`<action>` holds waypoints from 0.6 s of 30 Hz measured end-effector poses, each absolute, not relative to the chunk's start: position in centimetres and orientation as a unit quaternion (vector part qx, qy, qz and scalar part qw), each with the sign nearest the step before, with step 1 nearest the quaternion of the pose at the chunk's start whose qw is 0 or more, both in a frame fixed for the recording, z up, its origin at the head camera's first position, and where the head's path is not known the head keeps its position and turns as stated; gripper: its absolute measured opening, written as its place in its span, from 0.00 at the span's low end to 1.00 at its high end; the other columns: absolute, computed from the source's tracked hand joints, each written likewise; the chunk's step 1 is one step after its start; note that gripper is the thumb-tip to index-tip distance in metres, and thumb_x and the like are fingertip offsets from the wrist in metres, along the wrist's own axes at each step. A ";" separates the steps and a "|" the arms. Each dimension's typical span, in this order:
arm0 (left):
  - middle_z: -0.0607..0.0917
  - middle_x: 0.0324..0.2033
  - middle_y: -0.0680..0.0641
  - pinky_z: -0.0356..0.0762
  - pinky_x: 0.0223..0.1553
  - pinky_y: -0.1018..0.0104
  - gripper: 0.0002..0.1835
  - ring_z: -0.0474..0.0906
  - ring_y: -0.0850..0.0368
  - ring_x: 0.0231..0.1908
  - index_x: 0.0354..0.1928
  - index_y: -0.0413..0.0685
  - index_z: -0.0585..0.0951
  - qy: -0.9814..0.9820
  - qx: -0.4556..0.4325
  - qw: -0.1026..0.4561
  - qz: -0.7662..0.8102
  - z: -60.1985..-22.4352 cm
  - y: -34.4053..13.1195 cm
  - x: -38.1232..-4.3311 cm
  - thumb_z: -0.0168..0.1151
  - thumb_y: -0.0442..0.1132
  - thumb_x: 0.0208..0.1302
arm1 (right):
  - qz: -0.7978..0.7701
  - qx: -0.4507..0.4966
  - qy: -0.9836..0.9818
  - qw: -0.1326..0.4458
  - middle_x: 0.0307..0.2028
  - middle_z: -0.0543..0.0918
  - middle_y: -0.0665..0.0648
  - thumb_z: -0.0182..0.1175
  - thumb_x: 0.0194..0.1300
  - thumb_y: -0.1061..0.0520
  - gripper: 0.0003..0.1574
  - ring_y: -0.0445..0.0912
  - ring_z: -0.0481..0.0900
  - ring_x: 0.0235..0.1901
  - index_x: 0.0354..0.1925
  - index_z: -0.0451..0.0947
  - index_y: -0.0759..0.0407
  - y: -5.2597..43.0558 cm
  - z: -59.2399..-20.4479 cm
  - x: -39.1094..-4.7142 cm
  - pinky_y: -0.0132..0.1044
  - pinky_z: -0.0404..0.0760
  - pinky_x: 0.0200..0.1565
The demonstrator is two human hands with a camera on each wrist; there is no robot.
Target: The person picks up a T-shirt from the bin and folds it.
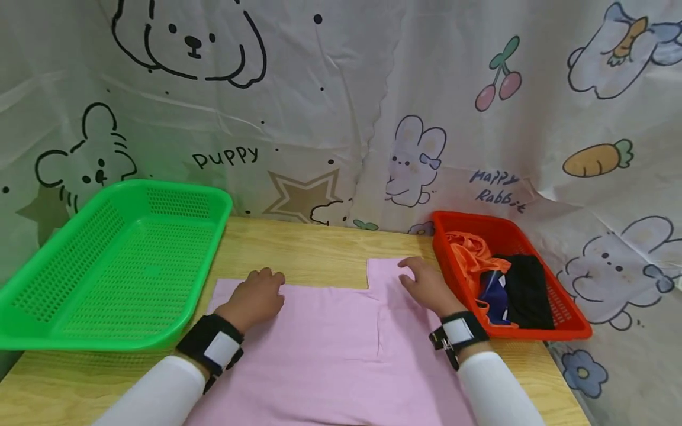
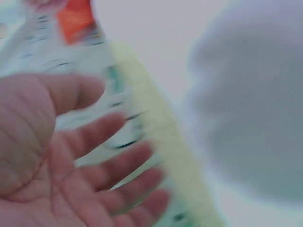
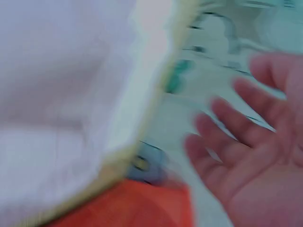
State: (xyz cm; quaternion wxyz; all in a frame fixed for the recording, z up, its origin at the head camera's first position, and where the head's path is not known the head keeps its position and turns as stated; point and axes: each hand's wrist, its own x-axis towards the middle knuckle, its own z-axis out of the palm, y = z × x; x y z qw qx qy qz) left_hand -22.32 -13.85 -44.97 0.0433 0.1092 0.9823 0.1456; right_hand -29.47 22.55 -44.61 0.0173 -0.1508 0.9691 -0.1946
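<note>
A pink cloth (image 1: 335, 349), probably a garment, lies spread over the front of the table, with a narrow piece jutting out at its far right. Over its far left corner is my left hand (image 1: 256, 300), its fingers relaxed and holding nothing. My right hand (image 1: 428, 289) is above the jutting piece, close to the red basket. In the left wrist view the fingers of the left hand (image 2: 109, 165) are spread and loosely bent. The right wrist view shows the right hand (image 3: 251, 137) with its fingers apart and no cloth between them.
A green basket (image 1: 151, 337) with nothing visible in it stands at the left. On the right a red basket (image 1: 565, 302) holds orange cloth (image 1: 469, 254), dark blue cloth (image 1: 495, 296) and black cloth (image 1: 527, 293). A printed curtain (image 1: 330, 106) hangs behind the wooden table (image 1: 298, 236).
</note>
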 end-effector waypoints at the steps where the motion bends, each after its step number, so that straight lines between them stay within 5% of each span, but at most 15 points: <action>1: 0.77 0.42 0.35 0.75 0.40 0.42 0.17 0.70 0.37 0.45 0.51 0.38 0.76 0.983 0.108 0.041 0.142 -45.4 -13.7 -22.8 0.57 0.35 0.59 | -0.191 -0.146 0.970 0.020 0.57 0.74 0.62 0.56 0.65 0.54 0.22 0.55 0.69 0.56 0.56 0.71 0.59 22.2 -45.1 -30.6 0.56 0.68 0.59; 6: 0.76 0.43 0.35 0.75 0.38 0.40 0.19 0.70 0.36 0.44 0.52 0.38 0.75 0.985 0.121 0.045 0.118 -47.2 -14.0 -23.2 0.57 0.30 0.57 | -0.171 -0.139 0.974 0.048 0.63 0.67 0.68 0.50 0.66 0.60 0.26 0.59 0.62 0.62 0.61 0.65 0.65 21.4 -48.6 -33.5 0.56 0.59 0.64; 11: 0.79 0.35 0.39 0.76 0.34 0.44 0.11 0.73 0.41 0.37 0.42 0.40 0.78 0.983 0.146 0.026 0.107 -47.5 -14.3 -23.4 0.58 0.29 0.56 | -0.133 -0.111 0.984 0.028 0.56 0.73 0.73 0.52 0.61 0.64 0.31 0.64 0.70 0.54 0.62 0.64 0.68 21.6 -49.7 -33.6 0.58 0.67 0.59; 16: 0.82 0.27 0.42 0.77 0.31 0.50 0.04 0.76 0.48 0.30 0.28 0.43 0.77 0.979 0.167 0.034 0.108 -46.7 -14.8 -24.6 0.59 0.27 0.51 | -0.087 -0.066 0.993 0.038 0.46 0.82 0.64 0.57 0.56 0.62 0.24 0.60 0.76 0.46 0.53 0.76 0.60 21.6 -49.2 -34.7 0.58 0.74 0.50; 18: 0.82 0.27 0.43 0.78 0.32 0.51 0.04 0.77 0.49 0.30 0.27 0.43 0.77 0.978 0.176 0.045 0.106 -46.2 -15.1 -25.2 0.58 0.27 0.51 | -0.071 -0.061 0.995 0.041 0.42 0.84 0.60 0.58 0.56 0.60 0.18 0.59 0.76 0.44 0.47 0.80 0.57 21.7 -48.5 -35.1 0.63 0.68 0.53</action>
